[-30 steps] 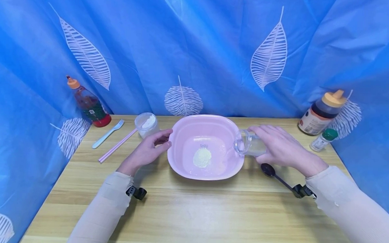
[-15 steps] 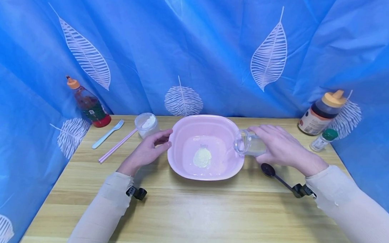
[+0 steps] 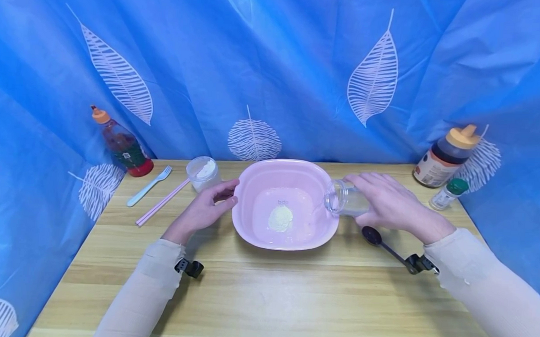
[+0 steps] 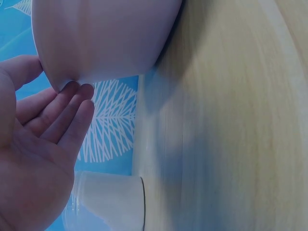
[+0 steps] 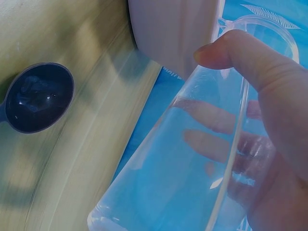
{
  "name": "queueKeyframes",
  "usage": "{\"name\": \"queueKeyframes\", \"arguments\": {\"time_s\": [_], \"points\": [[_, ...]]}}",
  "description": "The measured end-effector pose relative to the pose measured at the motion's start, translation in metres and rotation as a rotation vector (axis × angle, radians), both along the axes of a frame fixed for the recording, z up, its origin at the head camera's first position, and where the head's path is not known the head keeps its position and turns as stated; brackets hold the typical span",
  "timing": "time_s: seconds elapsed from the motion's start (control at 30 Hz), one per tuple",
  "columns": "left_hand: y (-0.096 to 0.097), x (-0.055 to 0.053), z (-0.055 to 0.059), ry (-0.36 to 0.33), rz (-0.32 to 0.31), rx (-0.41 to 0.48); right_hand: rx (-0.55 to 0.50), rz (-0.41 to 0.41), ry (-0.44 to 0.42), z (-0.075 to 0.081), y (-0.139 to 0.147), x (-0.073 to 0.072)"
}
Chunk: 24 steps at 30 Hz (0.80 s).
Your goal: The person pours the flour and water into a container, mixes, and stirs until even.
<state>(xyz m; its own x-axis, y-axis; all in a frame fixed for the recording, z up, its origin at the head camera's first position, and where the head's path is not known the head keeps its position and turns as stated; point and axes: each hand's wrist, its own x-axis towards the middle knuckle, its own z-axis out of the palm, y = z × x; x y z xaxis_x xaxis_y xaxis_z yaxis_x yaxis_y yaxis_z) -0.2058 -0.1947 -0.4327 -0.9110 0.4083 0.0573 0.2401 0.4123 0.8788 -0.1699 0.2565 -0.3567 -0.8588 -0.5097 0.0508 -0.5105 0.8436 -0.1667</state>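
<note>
Perhaps the tilted jar, gripped within the fingers of the right hand, spills outside if the bowl slides beyond the spread fingertips of the left hand.

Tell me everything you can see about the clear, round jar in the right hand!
The clear, round jar looks like glass or plastic. It has a wide, open mouth and a ridged neck. It is tipped well over, its mouth at the right-hand edge of the pink, plastic-looking basin. A faint, clear stream seems to run from it. The right hand grips it, thumb on one side, fingers on the other. Whether it touches the basin is unclear.
</note>
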Motion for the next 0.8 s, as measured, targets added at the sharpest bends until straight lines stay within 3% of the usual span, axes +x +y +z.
{"name": "queueKeyframes", "arguments": {"time_s": [0.8], "points": [[0.0001, 0.0015, 0.0016, 0.005, 0.002, 0.007, 0.002, 0.001, 0.002, 0.001, -0.0005, -0.0017]]}}
